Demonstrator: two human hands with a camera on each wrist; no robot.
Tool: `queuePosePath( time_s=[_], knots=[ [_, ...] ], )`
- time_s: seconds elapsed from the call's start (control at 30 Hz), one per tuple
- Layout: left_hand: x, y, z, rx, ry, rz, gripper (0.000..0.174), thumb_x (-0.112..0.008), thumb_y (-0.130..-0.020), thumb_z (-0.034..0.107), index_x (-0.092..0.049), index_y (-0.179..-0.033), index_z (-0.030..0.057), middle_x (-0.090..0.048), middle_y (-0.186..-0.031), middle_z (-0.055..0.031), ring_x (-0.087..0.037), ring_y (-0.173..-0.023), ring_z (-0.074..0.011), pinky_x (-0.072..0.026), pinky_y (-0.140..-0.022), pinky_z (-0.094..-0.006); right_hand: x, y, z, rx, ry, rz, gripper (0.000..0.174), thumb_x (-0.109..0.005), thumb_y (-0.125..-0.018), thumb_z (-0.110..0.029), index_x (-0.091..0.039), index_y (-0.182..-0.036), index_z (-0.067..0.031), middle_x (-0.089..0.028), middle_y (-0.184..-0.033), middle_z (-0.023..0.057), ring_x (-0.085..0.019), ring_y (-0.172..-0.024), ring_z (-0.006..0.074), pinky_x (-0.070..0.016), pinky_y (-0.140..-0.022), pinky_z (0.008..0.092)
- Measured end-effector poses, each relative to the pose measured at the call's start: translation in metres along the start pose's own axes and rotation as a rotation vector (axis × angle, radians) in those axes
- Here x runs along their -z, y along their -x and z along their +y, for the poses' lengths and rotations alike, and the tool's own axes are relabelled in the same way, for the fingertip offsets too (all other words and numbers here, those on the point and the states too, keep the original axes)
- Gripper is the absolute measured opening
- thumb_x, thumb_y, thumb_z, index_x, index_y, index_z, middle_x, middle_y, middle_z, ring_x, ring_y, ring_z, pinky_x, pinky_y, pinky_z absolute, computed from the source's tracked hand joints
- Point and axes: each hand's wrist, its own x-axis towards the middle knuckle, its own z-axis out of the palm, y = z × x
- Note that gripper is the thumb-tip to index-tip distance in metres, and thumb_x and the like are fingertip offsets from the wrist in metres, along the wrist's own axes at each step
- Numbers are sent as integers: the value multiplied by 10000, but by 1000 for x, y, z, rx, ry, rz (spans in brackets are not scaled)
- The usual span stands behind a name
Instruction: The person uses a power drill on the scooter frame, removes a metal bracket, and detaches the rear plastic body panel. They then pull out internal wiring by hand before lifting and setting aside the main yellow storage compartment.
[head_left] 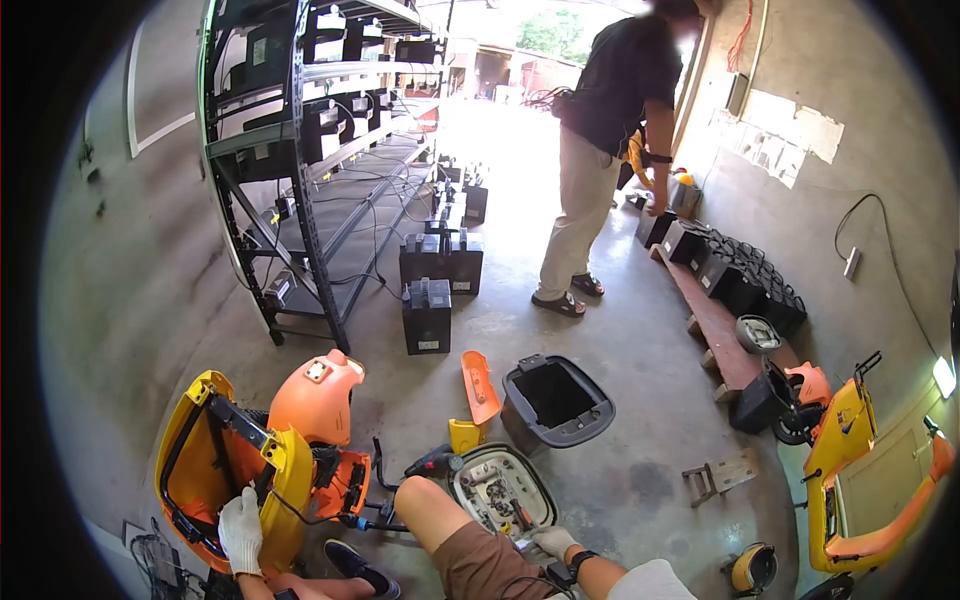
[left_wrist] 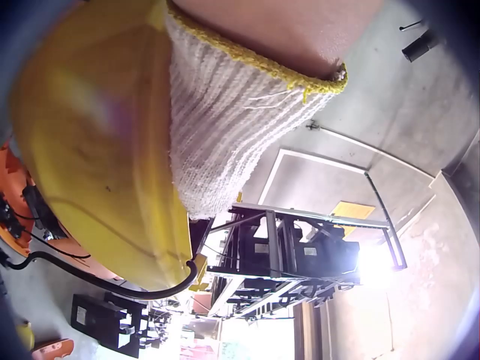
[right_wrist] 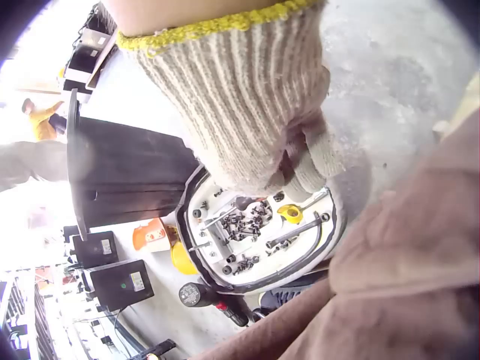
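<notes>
My left hand, in a white knit glove, is at the inner edge of a yellow scooter body shell. In the left wrist view, the glove cuff lies along the yellow shell, which hides the fingers. My gloved right hand is over the near right rim of a pale, dark-rimmed tray. Bent fingers show above it in the right wrist view; their tips and thumb are hidden, so I cannot tell what they hold. Several dark screws and a yellow piece lie inside.
A power drill lies left of the tray. Behind it stand a black open bin and an orange panel. Battery boxes sit beside a metal rack. Another person stands ahead; a second yellow scooter body is right.
</notes>
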Motion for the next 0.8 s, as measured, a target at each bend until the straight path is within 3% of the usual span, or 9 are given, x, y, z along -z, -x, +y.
queuePosePath(
  time_s=[0.1, 0.23, 0.4, 0.53, 0.6, 0.7, 0.8],
  knots=[
    [-1, -1, -2, 3, 17, 10, 582, -449, -1000, 434, -647, -776, -66, -605, -746, -297, -608, -714, -470, -416, -666, -538, 0, -7, 6, 39, 143, -7, 287, -573, -916, -136, -716, -1158, -80, -711, -827, 69, -657, -642, 168, -540, -584, 305],
    [-6, -4, -10, -26, 7, 20, 587, -448, -1000, 437, -634, -770, -69, -596, -744, -299, -591, -713, -480, -408, -667, -545, 1, -9, 6, -46, 37, -13, 306, -555, -908, -106, -718, -1166, -79, -723, -848, 78, -673, -658, 186, -545, -588, 328],
    [-1, -3, -5, -10, 3, -2, 590, -436, -1009, 449, -630, -789, -63, -592, -769, -304, -580, -737, -494, -401, -671, -545, -3, -3, -5, 14, 26, 39, 300, -515, -924, -147, -715, -1133, -69, -733, -923, 100, -685, -697, 208, -565, -631, 357],
    [-3, -4, -8, -10, 17, 6, 591, -435, -1007, 456, -628, -802, -63, -591, -768, -301, -576, -731, -488, -398, -671, -544, -10, -15, -28, 130, 78, 19, 293, -512, -970, -198, -675, -1112, 0, -731, -948, 120, -711, -750, 237, -581, -651, 365],
    [-1, -2, -5, -15, 8, -7, 593, -432, -1005, 456, -624, -799, -66, -589, -759, -296, -577, -725, -484, -398, -672, -542, -17, -30, -31, 86, -286, 69, 328, -510, -1011, -239, -645, -1126, 38, -726, -949, 142, -710, -740, 245, -580, -633, 357],
    [-1, -4, -6, -11, 6, -20, 595, -430, -1004, 452, -620, -787, -68, -586, -755, -296, -576, -719, -480, -397, -671, -540, -19, -33, -39, 89, -165, 30, 313, -521, -1026, -242, -637, -1119, 34, -713, -933, 159, -700, -703, 254, -581, -614, 353],
    [-4, -4, -10, -25, 11, 13, 600, -428, -1001, 452, -612, -772, -70, -579, -747, -298, -572, -717, -481, -394, -669, -543, -18, -33, -30, 49, -304, -35, 231, -526, -997, -160, -634, -1103, 14, -702, -921, 146, -650, -628, 212, -536, -549, 318]
  ],
)
